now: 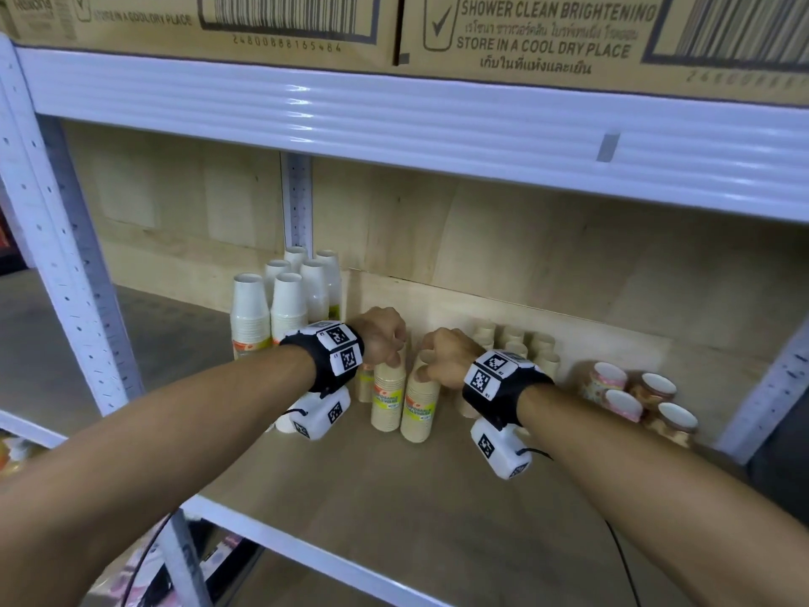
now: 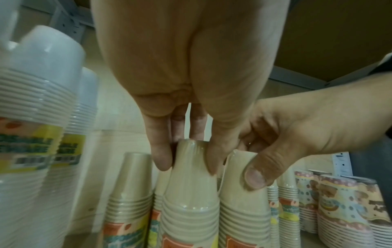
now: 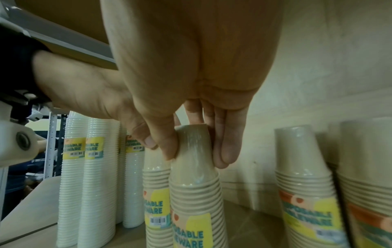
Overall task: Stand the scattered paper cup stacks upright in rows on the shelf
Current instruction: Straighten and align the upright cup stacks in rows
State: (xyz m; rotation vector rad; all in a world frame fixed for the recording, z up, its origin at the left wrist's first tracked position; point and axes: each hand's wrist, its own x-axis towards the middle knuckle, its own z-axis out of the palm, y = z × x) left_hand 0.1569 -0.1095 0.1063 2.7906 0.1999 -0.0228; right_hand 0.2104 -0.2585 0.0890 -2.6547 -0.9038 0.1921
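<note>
Left hand (image 1: 381,336) gripping top of upright beige cup stack (image 1: 388,395) standing on shelf (image 1: 437,510), white cup stacks (image 1: 286,300) standing to its left. Right hand (image 1: 445,353) pinching top of second beige cup stack (image 1: 421,405) just beside it, patterned cup stacks (image 1: 637,398) further right.

i see two cardboard boxes (image 1: 569,37) side by side on the upper level, printed with barcodes and "store in a cool dry place", and a plywood back panel (image 1: 503,238) behind
</note>
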